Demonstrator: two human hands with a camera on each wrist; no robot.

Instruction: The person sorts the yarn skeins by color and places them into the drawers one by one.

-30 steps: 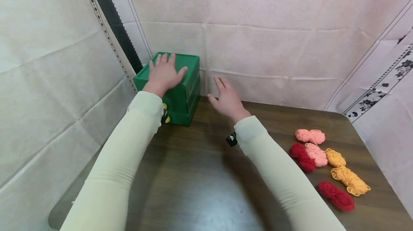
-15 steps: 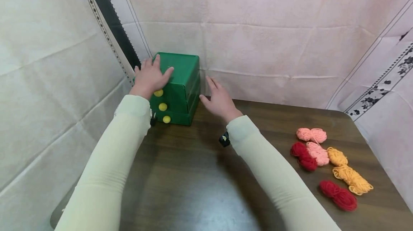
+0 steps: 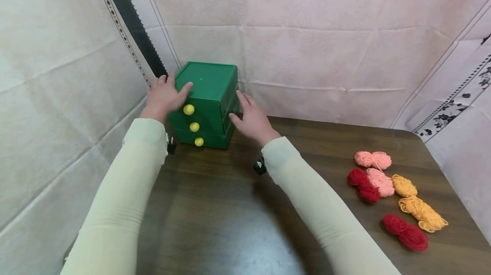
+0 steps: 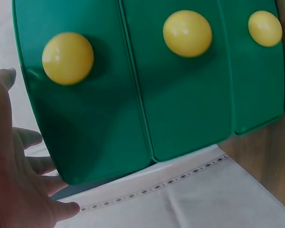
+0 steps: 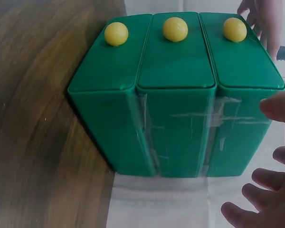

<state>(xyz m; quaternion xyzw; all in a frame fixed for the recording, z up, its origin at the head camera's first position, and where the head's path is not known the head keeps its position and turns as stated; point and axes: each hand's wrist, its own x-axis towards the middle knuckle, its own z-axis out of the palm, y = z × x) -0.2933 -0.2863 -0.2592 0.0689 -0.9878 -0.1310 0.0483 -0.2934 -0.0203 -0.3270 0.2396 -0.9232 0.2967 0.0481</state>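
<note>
A green box of three stacked drawers (image 3: 209,81) stands at the table's back left corner, its drawers closed. Each drawer front carries a round yellow knob (image 4: 186,33). My left hand (image 3: 163,96) is spread at the box's upper left front edge; whether it touches is hard to tell. In the left wrist view, the fingers of that hand (image 4: 23,185) lie along the box's edge. Beside the right side of the box is my right hand (image 3: 253,119), fingers extended. Clear tape runs over that side in the right wrist view, where the right thumb (image 5: 275,107) is close to the top drawer.
Several yarn skeins lie on the right of the brown table (image 3: 215,206): pink (image 3: 373,160), red (image 3: 405,232) and yellow (image 3: 423,214). Pale cloth (image 3: 307,62) hangs behind the table and at both sides.
My left hand has moved left and slightly down, off the box's top to its left edge, uncovering the knobs. My right hand has come left, nearer the box's right side.
</note>
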